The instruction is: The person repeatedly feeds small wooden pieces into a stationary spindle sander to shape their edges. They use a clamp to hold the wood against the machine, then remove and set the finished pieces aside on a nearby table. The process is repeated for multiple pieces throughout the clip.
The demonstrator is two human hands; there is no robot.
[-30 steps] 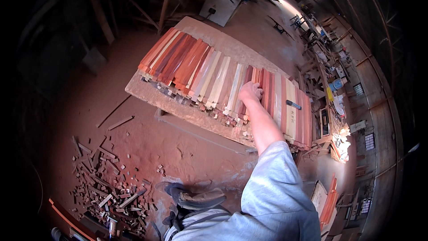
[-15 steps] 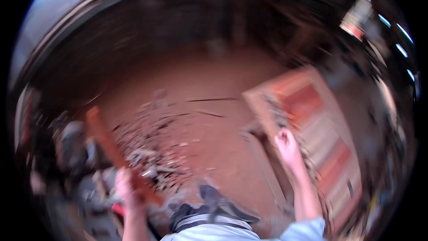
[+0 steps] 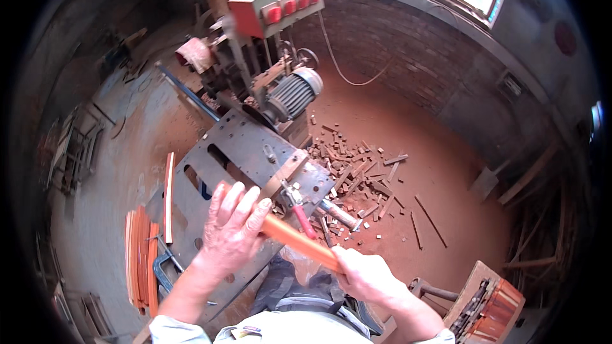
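Observation:
An orange-brown wooden strip (image 3: 299,242) slants across in front of me, above the near edge of a grey metal machine table (image 3: 239,137). My left hand (image 3: 233,236) grips its far left part, with the fingers laid over the wood and the thumb hidden. Around its near right end, my right hand (image 3: 366,274) is closed. Just beyond the strip, a toggle clamp with a red handle (image 3: 301,216) is fixed to the table beside a wooden block (image 3: 285,172). A pale-edged strip (image 3: 169,197) lies on the table's left side.
Several stacked strips (image 3: 137,258) and a blue clamp (image 3: 164,271) are at the table's left. A motor (image 3: 294,94) and a switch box (image 3: 277,6) rise behind. Offcuts (image 3: 363,175) litter the floor to the right. A stand holding reddish wood (image 3: 494,306) is at lower right.
My view has swung left from the offcuts and stand to the machine. The left hand has brought the strip across, and my right hand has left the stand and gripped the strip's end.

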